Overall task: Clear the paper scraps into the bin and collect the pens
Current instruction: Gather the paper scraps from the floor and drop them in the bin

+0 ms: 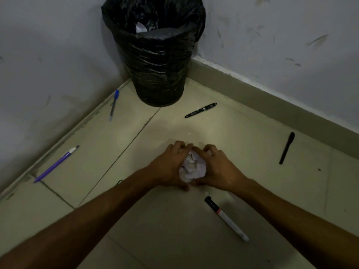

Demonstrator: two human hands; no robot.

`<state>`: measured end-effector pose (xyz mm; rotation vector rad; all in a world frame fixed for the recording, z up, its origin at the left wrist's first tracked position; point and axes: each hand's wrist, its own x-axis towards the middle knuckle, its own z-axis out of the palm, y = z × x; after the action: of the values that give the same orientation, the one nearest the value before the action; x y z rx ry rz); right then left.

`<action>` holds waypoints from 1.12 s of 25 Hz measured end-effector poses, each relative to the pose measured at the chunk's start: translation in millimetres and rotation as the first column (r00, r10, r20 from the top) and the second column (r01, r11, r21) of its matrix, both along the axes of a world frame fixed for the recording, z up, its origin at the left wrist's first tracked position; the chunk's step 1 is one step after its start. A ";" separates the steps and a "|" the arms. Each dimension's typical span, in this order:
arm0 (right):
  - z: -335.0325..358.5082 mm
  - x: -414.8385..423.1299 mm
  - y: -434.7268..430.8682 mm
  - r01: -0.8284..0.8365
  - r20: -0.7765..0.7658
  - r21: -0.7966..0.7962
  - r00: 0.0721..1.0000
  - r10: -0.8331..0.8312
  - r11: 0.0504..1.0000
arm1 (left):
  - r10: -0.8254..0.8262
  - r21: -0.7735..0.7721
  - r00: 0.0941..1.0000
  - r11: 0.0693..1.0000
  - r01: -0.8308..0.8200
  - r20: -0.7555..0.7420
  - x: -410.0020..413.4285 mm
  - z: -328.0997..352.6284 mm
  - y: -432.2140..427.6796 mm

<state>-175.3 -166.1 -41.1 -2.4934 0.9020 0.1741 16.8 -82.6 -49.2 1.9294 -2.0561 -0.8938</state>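
A heap of white paper scraps (192, 167) lies on the tiled floor, cupped between both my hands. My left hand (169, 167) presses on its left side and my right hand (219, 169) on its right, fingers curled around it. The bin (155, 61), lined with a black bag, stands in the corner with some white paper inside. Several pens lie around: a blue-capped pen (114, 104) by the left wall, a purple pen (56, 164) further left, a black fountain pen (201, 110) near the bin, a black pen (287, 148) at right, and a white marker with black cap (226, 218) near my right forearm.
Two marked white walls (272, 45) meet in the corner behind the bin, with a skirting board along the floor. A small green object (120, 181) peeks out beside my left forearm.
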 end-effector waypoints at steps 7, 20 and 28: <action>-4.8 23.0 -7.4 0.083 0.219 0.084 0.971 -0.100 0.993 | 0.249 -0.236 0.952 0.929 -0.286 -0.177 -15.0 -9.5 5.7; 49.5 16.6 -17.7 0.325 0.179 0.888 0.405 -0.897 0.324 | 0.615 0.020 0.521 0.658 -0.753 -0.592 2.4 48.8 1.3; 227.2 138.2 -93.6 0.149 0.625 0.682 0.389 -0.676 0.716 | 0.412 -0.199 0.389 0.432 -0.880 -0.824 100.3 229.6 -83.5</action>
<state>-37.1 -259.7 186.1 -1.3784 0.8404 -0.8457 117.1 -166.1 180.5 1.4770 -0.7305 -0.4501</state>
